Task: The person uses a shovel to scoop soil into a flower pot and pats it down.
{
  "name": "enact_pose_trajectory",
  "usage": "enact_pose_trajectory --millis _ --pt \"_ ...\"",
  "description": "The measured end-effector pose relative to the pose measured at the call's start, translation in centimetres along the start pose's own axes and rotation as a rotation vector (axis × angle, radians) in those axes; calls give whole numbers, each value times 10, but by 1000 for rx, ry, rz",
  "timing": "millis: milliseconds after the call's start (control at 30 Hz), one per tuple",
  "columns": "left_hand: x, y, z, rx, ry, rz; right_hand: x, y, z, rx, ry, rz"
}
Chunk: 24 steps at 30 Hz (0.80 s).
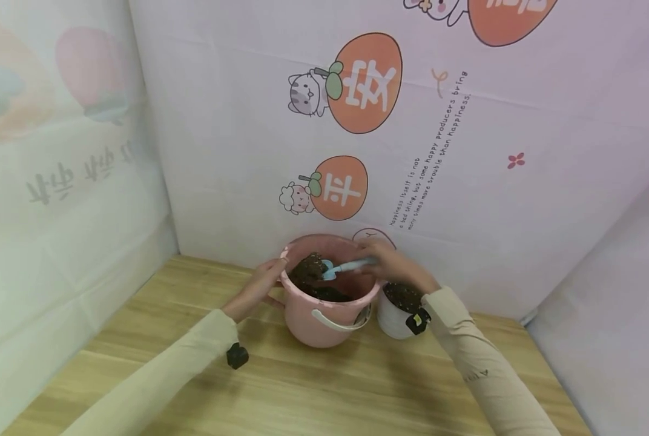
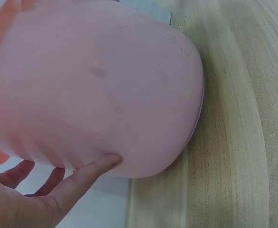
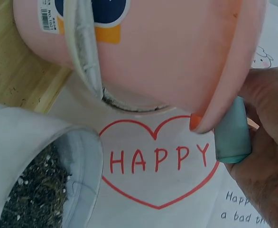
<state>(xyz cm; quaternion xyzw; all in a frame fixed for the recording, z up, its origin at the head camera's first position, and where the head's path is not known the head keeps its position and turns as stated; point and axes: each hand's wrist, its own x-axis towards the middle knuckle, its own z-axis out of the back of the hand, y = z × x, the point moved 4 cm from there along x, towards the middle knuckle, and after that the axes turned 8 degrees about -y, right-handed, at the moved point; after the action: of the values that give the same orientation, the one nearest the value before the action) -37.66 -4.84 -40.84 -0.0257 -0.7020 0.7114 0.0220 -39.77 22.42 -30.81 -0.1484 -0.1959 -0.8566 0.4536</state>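
Note:
A pink bucket (image 1: 324,324) with dark soil (image 1: 332,295) inside stands upright on the table. My left hand (image 1: 260,284) is against its left side. In the left wrist view the thumb (image 2: 89,175) lies extended along the bucket wall, and the other fingers touch the side, partly hidden. My right hand (image 1: 390,261) grips the light blue handle of a small trowel (image 1: 354,264) over the bucket's right rim. The trowel's blade points left, beside a dark clump of soil (image 1: 307,269). In the right wrist view the handle's end (image 3: 233,137) sticks out of the fist.
A white pot (image 1: 392,321) filled with soil stands just right of the bucket, under my right forearm. The bucket's white carrying handle (image 1: 338,324) hangs down in front. Printed white cloth (image 1: 237,151) rises close behind, and cloth also walls both sides of the wooden table (image 1: 303,393).

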Motion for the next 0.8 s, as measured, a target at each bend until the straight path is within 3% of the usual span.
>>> enact_pose_trajectory --millis 167,567,800 --pt "1 2 1 -10 2 15 -9 -3 3 -11 -81 25" --pt "-1 2 2 5 25 4 -17 0 5 -181 -144 -110" --pt "2 4 2 13 31 0 -22 -3 4 -140 -173 -109"
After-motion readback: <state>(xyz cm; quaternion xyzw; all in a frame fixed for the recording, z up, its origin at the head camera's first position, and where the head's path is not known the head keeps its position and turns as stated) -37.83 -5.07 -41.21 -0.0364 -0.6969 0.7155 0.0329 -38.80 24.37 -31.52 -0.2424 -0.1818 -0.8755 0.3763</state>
